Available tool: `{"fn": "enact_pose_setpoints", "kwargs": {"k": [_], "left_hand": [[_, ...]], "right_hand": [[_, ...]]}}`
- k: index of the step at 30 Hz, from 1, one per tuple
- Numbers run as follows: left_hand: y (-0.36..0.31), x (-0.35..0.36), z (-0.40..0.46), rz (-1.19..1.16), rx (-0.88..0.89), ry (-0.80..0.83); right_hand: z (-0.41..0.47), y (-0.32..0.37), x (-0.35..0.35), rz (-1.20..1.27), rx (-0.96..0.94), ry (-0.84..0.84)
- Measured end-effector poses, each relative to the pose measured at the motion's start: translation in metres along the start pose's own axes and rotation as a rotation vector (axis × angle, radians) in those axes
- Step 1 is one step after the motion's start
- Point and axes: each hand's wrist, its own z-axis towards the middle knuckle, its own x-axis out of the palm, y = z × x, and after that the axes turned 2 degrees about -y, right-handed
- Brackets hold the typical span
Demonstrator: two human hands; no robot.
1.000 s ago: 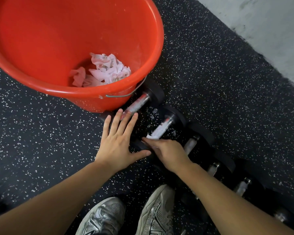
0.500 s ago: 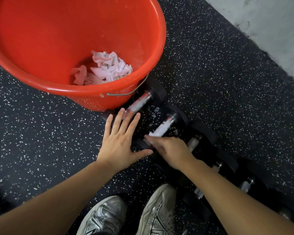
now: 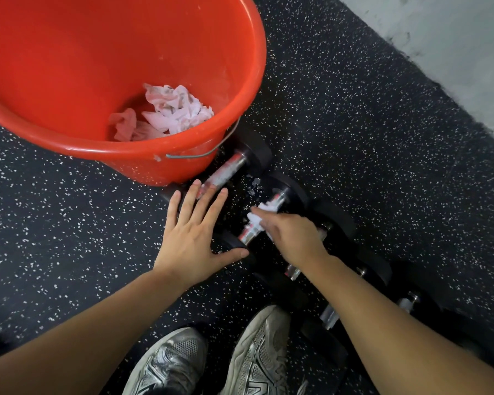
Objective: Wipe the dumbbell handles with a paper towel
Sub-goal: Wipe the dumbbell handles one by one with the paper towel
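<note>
Several black dumbbells with chrome handles lie in a row on the floor, running from centre to lower right. My right hand [image 3: 293,238] is shut on a crumpled white paper towel [image 3: 258,213] pressed against the chrome handle of the second dumbbell [image 3: 248,233]. My left hand [image 3: 194,235] lies flat with fingers spread, its fingertips over the near end of the first dumbbell [image 3: 226,172], its thumb against the near head of the second. Small white paper bits lie between the two handles.
A large red bucket [image 3: 143,161] with a wire bail stands right behind the first dumbbell and holds crumpled used paper towels [image 3: 169,112]. Black speckled rubber flooring [image 3: 368,138] lies all round, a grey concrete strip [image 3: 454,47] at upper right. My two grey sneakers [image 3: 220,357] are below.
My right hand has slid with the paper towel up along the second dumbbell's handle, away from me, uncovering its near end. My left hand has stayed put.
</note>
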Motion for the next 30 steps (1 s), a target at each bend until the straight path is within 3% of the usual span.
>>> {"fn": "enact_pose_setpoints", "kwargs": {"k": [6, 8, 12, 15, 21, 26, 30], "left_hand": [[-0.001, -0.001, 0.000, 0.017, -0.001, -0.005], [-0.001, -0.002, -0.001, 0.026, 0.020, -0.011], [-0.009, 0.000, -0.003, -0.021, 0.164, -0.019], [-0.030, 0.004, 0.000, -0.055, 0.265, 0.020], [-0.068, 0.019, 0.007, -0.023, 0.351, 0.105], [-0.075, 0.027, 0.002, 0.033, 0.320, 0.097], [-0.076, 0.028, 0.005, 0.046, 0.299, 0.103]], "right_hand": [[-0.010, 0.013, 0.016, 0.088, -0.108, 0.178], [-0.015, 0.010, 0.015, 0.173, -0.094, 0.116], [-0.044, -0.011, -0.002, 0.394, 0.057, -0.198], [-0.069, -0.034, -0.016, 0.462, 0.194, -0.260], [-0.094, -0.071, -0.027, 0.326, 0.340, -0.270], [-0.083, -0.079, -0.023, 0.144, 0.292, -0.141], [-0.075, -0.081, -0.007, 0.082, 0.307, -0.161]]}}
